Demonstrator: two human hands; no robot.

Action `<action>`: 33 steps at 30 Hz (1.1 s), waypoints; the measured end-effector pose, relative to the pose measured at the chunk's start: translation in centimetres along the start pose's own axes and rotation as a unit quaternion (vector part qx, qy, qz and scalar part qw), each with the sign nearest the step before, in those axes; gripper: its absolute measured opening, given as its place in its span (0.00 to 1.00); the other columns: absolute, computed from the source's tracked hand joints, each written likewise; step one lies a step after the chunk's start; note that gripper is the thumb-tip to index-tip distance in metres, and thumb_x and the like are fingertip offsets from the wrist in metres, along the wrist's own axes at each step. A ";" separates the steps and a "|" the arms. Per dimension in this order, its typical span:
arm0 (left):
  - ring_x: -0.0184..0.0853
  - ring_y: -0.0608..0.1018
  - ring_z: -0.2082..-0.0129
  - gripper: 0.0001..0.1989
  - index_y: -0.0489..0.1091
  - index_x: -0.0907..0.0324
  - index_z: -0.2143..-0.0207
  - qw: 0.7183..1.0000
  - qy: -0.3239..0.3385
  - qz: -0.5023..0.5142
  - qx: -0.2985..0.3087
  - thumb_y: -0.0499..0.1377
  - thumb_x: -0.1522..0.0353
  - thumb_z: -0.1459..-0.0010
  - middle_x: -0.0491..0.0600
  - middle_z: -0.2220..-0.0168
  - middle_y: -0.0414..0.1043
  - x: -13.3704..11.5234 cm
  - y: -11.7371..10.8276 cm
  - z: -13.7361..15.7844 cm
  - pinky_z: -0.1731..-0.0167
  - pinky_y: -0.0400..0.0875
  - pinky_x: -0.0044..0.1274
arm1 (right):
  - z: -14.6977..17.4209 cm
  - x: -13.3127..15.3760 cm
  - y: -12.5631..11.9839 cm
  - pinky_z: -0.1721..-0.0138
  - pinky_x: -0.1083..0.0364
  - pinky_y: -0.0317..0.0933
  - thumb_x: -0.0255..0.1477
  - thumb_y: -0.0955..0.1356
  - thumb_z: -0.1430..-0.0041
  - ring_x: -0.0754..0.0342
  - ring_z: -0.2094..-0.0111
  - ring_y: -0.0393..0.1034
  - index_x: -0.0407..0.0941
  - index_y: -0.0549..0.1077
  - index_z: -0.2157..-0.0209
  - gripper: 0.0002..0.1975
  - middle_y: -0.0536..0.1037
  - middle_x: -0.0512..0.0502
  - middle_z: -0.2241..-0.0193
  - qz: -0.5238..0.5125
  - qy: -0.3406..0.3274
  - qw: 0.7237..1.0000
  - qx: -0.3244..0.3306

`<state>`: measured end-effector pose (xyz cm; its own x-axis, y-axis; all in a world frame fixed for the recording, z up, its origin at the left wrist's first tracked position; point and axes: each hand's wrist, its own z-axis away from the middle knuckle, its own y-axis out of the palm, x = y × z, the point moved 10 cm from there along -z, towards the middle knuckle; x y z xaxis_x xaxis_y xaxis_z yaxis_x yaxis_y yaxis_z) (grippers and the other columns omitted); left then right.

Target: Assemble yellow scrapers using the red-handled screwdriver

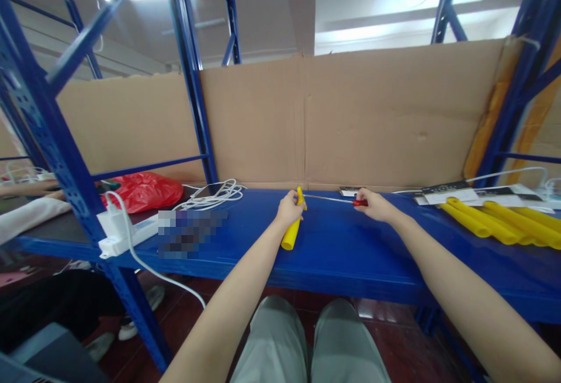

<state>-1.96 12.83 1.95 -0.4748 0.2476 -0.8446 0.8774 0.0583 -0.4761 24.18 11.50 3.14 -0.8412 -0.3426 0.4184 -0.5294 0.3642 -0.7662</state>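
My left hand (289, 210) is closed around a yellow tube (291, 235), whose narrower end points away from me above the blue shelf (337, 254). In my right hand (371, 204) is the red handle of a screwdriver (360, 202). Its long thin metal shaft runs leftward, and the tip meets or passes behind the yellow tube near my left fingers; I cannot tell which. Several similar yellow tubes (495, 225) lie side by side on the right of the shelf.
A white power strip (131, 237), coiled white cable (219, 196) and red plastic bag (146, 190) lie at the left. Flat printed packs (456, 195) rest behind the right-hand tubes. Cardboard (372, 120) walls off the back, between blue uprights (186, 67). Another person's arm (30, 189) reaches in at far left.
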 end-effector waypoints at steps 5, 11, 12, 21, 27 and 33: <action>0.19 0.69 0.88 0.11 0.62 0.59 0.56 1.000 -0.003 0.007 0.010 0.57 0.75 0.41 0.50 0.57 0.74 0.0 0.2 0.0 0.86 0.66 0.14 | -0.1 0.8 -0.6 0.66 0.55 0.64 0.26 0.67 0.51 0.53 0.70 0.70 0.48 0.62 0.71 0.08 0.75 0.50 0.73 -0.026 -0.016 0.999 -0.017; 0.20 0.71 0.87 0.12 0.64 0.60 0.56 1.000 -0.002 0.004 0.000 0.58 0.75 0.42 0.50 0.59 0.74 -0.3 -0.1 0.2 0.83 0.68 0.16 | 0.1 0.8 -1.4 0.64 0.54 0.63 0.25 0.68 0.52 0.52 0.69 0.71 0.48 0.63 0.72 0.09 0.76 0.48 0.71 0.032 0.003 0.999 -0.029; 0.20 0.71 0.87 0.11 0.64 0.61 0.56 1.000 -0.001 0.002 0.001 0.58 0.75 0.42 0.51 0.59 0.74 -0.4 -0.1 0.2 0.84 0.68 0.16 | 0.2 0.7 -1.6 0.65 0.54 0.63 0.25 0.68 0.52 0.52 0.69 0.71 0.48 0.63 0.72 0.09 0.76 0.48 0.71 0.045 0.004 0.998 -0.031; 0.20 0.71 0.87 0.11 0.63 0.61 0.56 1.000 -0.003 0.005 0.004 0.58 0.75 0.42 0.51 0.58 0.74 -0.4 -0.1 0.3 0.85 0.66 0.14 | 0.4 0.6 -1.7 0.66 0.55 0.62 0.26 0.68 0.51 0.51 0.69 0.71 0.48 0.63 0.71 0.08 0.77 0.47 0.70 0.078 0.001 0.997 -0.022; 0.19 0.70 0.87 0.11 0.63 0.60 0.57 1.000 -0.001 0.001 0.004 0.58 0.75 0.42 0.51 0.58 0.74 -0.5 0.1 0.2 0.85 0.66 0.13 | 0.3 1.1 -1.5 0.70 0.56 0.59 0.26 0.67 0.51 0.52 0.71 0.70 0.48 0.63 0.71 0.08 0.77 0.48 0.72 0.101 -0.012 0.995 -0.022; 0.22 0.73 0.85 0.12 0.63 0.60 0.56 1.000 0.002 -0.026 0.001 0.58 0.75 0.43 0.51 0.58 0.75 -0.5 0.2 -0.1 0.84 0.67 0.15 | 0.1 1.2 -1.2 0.73 0.57 0.56 0.27 0.67 0.50 0.54 0.75 0.68 0.48 0.62 0.70 0.07 0.75 0.50 0.75 0.114 -0.019 0.993 -0.017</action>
<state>-1.56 12.76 2.34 -0.5201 0.2482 -0.8172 0.8510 0.0692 -0.5206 23.83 10.52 4.50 -0.9352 -0.2800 0.2169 -0.3299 0.4654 -0.8213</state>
